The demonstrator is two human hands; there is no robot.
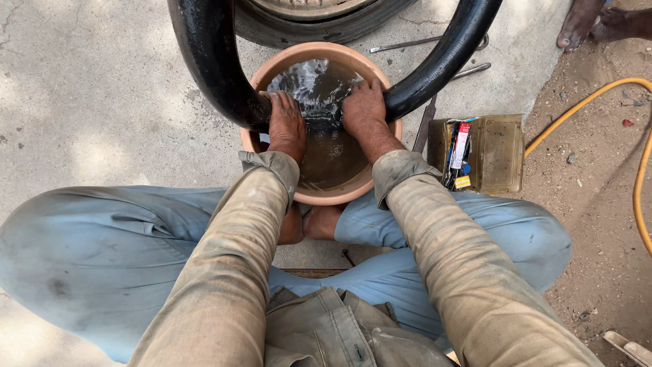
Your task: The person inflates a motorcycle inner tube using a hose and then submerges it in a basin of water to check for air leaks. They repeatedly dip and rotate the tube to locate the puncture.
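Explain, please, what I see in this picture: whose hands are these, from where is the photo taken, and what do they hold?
There is one picture, taken by a camera on a person's head, looking down. That person squats on a concrete floor. The left hand and right hand press a black rubber tube into the water of a round clay-coloured basin. Beside it lies an open flat tin with small tubes, some metal tools, a yellow hose and a tyre. Another person's bare feet show top right.

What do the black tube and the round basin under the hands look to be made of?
Black tube: probably rubber, smooth with a dull sheen, bending in a loop. Basin: likely plastic, though fired clay is possible; matte terracotta colour, thin even rim. Left hand and right hand press the tube into the water.
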